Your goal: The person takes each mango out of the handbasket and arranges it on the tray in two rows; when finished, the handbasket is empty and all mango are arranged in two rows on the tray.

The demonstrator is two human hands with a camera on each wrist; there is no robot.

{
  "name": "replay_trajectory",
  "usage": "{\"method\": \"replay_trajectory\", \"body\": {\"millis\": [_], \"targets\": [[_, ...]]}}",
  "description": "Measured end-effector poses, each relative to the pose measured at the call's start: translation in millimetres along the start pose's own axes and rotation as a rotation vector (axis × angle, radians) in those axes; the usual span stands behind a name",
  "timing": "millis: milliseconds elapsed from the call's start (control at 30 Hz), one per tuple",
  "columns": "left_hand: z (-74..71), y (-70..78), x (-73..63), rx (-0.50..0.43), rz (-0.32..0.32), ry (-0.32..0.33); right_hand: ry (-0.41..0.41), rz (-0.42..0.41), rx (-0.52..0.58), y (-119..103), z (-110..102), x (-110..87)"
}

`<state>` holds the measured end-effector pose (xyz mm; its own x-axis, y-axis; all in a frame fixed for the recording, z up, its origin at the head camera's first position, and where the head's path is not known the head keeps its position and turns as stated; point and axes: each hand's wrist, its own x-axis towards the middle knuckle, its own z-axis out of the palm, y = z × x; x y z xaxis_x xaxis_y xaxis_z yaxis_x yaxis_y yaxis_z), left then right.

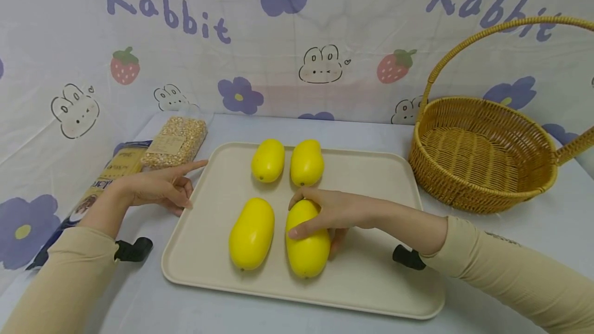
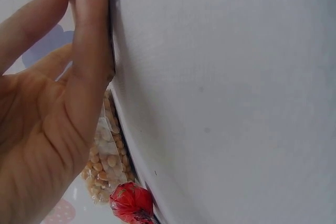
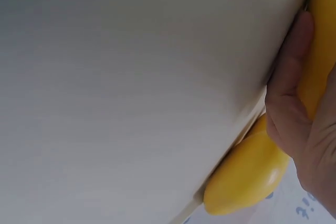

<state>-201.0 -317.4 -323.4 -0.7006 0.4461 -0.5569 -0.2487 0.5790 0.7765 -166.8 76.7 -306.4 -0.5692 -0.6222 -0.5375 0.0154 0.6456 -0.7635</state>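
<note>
On a beige tray (image 1: 371,282) lie several smooth, yellow, oblong mango-like fruits in two rows. My right hand (image 1: 336,210) grips the front right fruit (image 1: 308,259) from above, its thumb over the top and fingers round the sides. In the right wrist view that fruit (image 3: 317,51) lies against the fingers. Left of it is the front left fruit (image 1: 252,233). Behind lie the back left fruit (image 1: 268,160) and the back right fruit (image 1: 307,162). My left hand (image 1: 155,187) touches the tray's left rim, index finger stretched toward the back corner.
A wicker basket (image 1: 482,195) with a tall handle stands right of the tray. At the left are a bag of corn kernels (image 1: 187,135) and a yellow and blue packet (image 1: 122,164). A printed cloth (image 1: 278,55) hangs behind the table.
</note>
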Motion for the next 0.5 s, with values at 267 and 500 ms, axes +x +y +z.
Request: {"method": "replay_trajectory", "body": {"millis": [267, 500], "targets": [[0.4, 0.5, -0.4, -0.002, 0.001, 0.001, -0.002, 0.008, -0.022, -0.1, -1.2, -1.0], [0.3, 1.0, -0.4, -0.001, -0.008, 0.002, 0.004, 0.016, -0.037, 1.5, -4.0, -2.8]]}}
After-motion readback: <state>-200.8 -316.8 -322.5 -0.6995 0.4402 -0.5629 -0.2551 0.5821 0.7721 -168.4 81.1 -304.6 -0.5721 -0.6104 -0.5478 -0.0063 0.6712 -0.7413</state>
